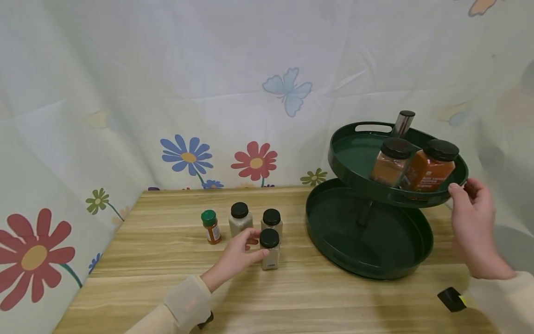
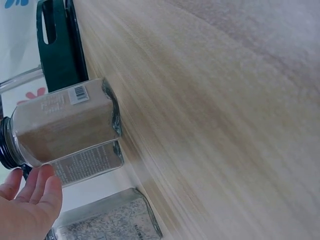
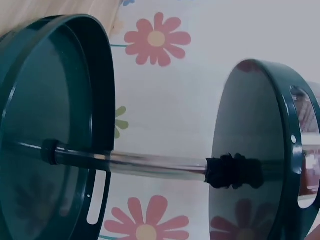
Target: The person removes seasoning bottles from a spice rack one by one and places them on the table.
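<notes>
Left hand (image 1: 238, 253) at a clear, square-sided jar with a black lid and pale brown powder (image 1: 270, 258); right hand (image 1: 475, 222) gripping the rim of a round, dark green upper tray (image 1: 352, 182).
The jar stands upright on the light wood-grain table (image 1: 162, 283), left of the round, dark green lower tray (image 1: 333, 248); the left thumb and fingers are apart beside its upper part, though whether the fingertips touch it is hard to tell. The right thumb lies over the rim, fingers curled outside, near two black-lidded jars of reddish-brown spice (image 1: 429, 170) on that tray. Nearby stand a second black-lidded jar (image 1: 272, 216), a clear jar of greyish grains (image 1: 239, 226) and a small green-capped orange bottle (image 1: 212, 233).
</notes>
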`<state>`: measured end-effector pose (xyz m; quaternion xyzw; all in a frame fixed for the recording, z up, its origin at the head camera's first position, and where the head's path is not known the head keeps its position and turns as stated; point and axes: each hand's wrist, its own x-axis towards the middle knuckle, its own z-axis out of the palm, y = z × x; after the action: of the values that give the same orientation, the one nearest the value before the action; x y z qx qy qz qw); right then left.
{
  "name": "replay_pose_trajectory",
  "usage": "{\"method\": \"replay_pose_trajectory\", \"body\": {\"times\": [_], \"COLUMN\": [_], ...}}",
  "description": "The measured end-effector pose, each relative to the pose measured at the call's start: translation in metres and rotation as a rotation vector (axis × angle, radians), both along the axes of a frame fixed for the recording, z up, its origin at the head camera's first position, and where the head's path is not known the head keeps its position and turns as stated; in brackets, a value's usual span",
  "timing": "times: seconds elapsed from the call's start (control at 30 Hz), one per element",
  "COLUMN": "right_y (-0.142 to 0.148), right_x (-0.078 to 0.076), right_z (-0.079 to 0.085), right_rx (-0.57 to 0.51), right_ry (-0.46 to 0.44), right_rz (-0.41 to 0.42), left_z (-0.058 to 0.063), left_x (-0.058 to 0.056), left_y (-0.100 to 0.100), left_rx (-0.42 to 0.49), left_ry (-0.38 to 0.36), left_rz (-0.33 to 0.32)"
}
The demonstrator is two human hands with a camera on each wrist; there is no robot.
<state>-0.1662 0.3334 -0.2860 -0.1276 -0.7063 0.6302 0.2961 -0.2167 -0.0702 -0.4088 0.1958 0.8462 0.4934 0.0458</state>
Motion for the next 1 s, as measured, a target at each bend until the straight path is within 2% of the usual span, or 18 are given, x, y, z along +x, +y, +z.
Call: {"method": "replay_pose_trajectory", "body": {"times": [0.13, 0.23, 0.43, 0.63, 0.73, 0.9, 1.0], "right_y": [0.004, 0.008, 0.016, 0.021, 0.023, 0.021, 0.020], "right_x": [-0.007, -0.011, -0.019, -0.031, -0.036, -0.041, -0.042], "right_z": [0.007, 0.010, 0.011, 0.009, 0.008, 0.006, 0.005], "right_rx": [-0.045, -0.067, -0.107, -0.142, -0.194, -0.314, -0.339], "right_ry": [0.002, -0.004, -0.007, 0.004, 0.051, 0.228, 0.270], "right_rz": [-0.035, -0.027, 0.037, 0.035, 0.052, 0.109, 0.123], "left_z": [0.001, 0.002, 0.005, 0.017, 0.024, 0.038, 0.047], "left_x": [0.001, 0.001, 0.000, 0.000, 0.001, 0.001, 0.002], "left_y": [0.001, 0.003, 0.010, 0.019, 0.024, 0.035, 0.042], "left_rx": [0.009, 0.026, 0.102, 0.139, 0.132, 0.127, 0.129], "left_ry": [0.010, 0.024, 0.089, 0.112, 0.121, 0.148, 0.171], "left_rz": [0.010, 0.028, 0.052, 0.060, 0.061, 0.042, 0.023]}}
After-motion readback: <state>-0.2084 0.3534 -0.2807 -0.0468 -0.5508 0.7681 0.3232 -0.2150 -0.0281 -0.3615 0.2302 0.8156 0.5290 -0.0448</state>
